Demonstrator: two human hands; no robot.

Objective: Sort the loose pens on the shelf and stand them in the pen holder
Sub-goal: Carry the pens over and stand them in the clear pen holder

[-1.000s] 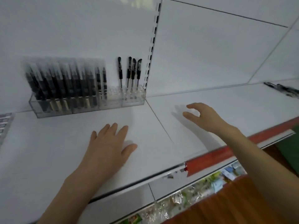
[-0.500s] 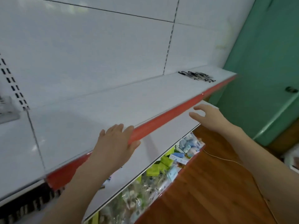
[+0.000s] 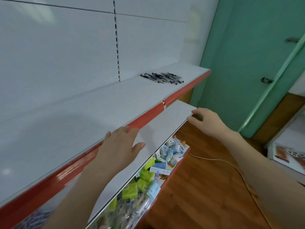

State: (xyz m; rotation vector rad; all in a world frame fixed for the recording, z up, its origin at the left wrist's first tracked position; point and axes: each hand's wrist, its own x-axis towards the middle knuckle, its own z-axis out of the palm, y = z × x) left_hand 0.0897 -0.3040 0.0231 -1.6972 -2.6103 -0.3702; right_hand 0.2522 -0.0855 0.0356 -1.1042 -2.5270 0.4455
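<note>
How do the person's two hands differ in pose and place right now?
The left hand lies flat with fingers spread by the red shelf edge; the right hand is curled, fingers bent.
The left hand is nearer the camera; the right hand reaches further, at the lower shelf corner.
Both are empty.
</note>
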